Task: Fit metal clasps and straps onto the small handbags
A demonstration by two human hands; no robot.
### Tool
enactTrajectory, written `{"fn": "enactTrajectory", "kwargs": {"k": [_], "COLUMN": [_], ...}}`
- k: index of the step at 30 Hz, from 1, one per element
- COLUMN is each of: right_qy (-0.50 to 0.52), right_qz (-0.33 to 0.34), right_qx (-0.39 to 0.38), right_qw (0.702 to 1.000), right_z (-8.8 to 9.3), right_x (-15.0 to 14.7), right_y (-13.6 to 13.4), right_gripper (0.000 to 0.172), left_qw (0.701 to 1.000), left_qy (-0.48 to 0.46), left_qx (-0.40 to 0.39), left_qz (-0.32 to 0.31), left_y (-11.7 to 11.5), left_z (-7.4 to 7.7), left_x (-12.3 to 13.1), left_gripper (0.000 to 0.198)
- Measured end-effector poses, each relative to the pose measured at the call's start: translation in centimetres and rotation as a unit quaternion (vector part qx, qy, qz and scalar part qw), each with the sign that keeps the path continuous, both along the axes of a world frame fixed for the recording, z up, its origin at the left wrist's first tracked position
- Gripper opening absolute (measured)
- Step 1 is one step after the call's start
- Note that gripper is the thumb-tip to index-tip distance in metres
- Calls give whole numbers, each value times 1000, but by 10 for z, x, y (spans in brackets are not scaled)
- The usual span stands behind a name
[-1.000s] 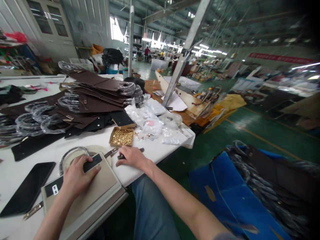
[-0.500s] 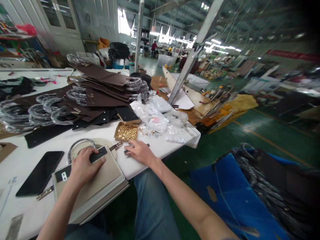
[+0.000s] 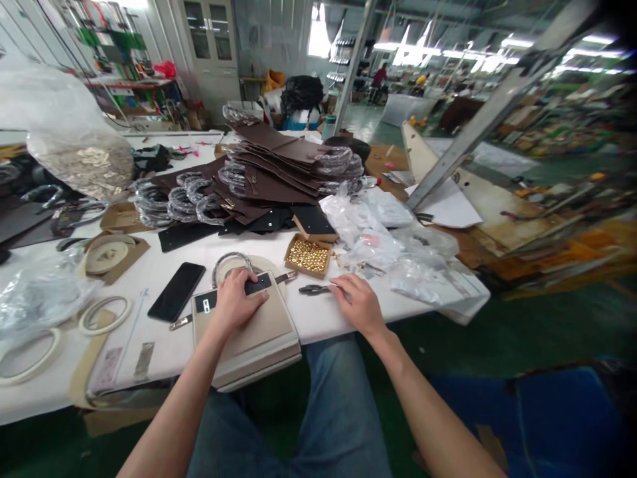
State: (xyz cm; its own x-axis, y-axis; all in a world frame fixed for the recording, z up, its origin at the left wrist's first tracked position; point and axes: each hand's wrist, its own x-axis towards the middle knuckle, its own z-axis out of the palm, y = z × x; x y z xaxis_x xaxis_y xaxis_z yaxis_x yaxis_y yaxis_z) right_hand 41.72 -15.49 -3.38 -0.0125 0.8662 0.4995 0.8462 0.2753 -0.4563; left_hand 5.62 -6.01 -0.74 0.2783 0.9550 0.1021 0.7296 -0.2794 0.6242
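My left hand point(image 3: 237, 300) lies flat on top of a beige handbag point(image 3: 251, 332) that rests on the white table point(image 3: 318, 318), fingers over its black strip. My right hand point(image 3: 357, 303) rests on the table edge with its fingertips at the handle of dark pliers point(image 3: 314, 289). A small cardboard box of gold studs point(image 3: 308, 255) sits just beyond the pliers. A handle wrapped in plastic point(image 3: 229, 259) arches behind the bag.
A black phone point(image 3: 176, 291) lies left of the bag. Stacked brown bag panels with wrapped handles point(image 3: 279, 169) fill the table's middle. Clear plastic bags point(image 3: 388, 239) sit at the right, tape rings point(image 3: 102, 313) at the left. A blue bin point(image 3: 537, 418) stands on the green floor.
The view has swung to the left, revealing more of the table's left side. My right hand has shifted off the pliers, which now lie uncovered to its left. My left hand stays on the bag.
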Motion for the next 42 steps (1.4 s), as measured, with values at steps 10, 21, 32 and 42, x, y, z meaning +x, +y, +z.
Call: {"fn": "enactTrajectory", "kwargs": {"k": [10, 21, 32, 42], "right_qy": [13, -70, -72, 143], "right_qz": [-138, -167, -196, -10], "right_qx": [-58, -204, -245, -211], "right_qw": [989, 962, 947, 967], "right_z": [15, 28, 23, 54], "right_x": [56, 93, 89, 51], "right_y": [-4, 39, 63, 31], "right_gripper": [26, 27, 21, 28], "left_qw": [999, 998, 998, 999], "left_qy": [28, 45, 30, -11], "left_qx": [-20, -43, -37, -34], "left_qz": [16, 25, 27, 34], "left_y": [2, 12, 8, 3], "left_z": [-2, -11, -8, -6], "left_x": [5, 5, 6, 6], "left_gripper": [32, 40, 33, 32]}}
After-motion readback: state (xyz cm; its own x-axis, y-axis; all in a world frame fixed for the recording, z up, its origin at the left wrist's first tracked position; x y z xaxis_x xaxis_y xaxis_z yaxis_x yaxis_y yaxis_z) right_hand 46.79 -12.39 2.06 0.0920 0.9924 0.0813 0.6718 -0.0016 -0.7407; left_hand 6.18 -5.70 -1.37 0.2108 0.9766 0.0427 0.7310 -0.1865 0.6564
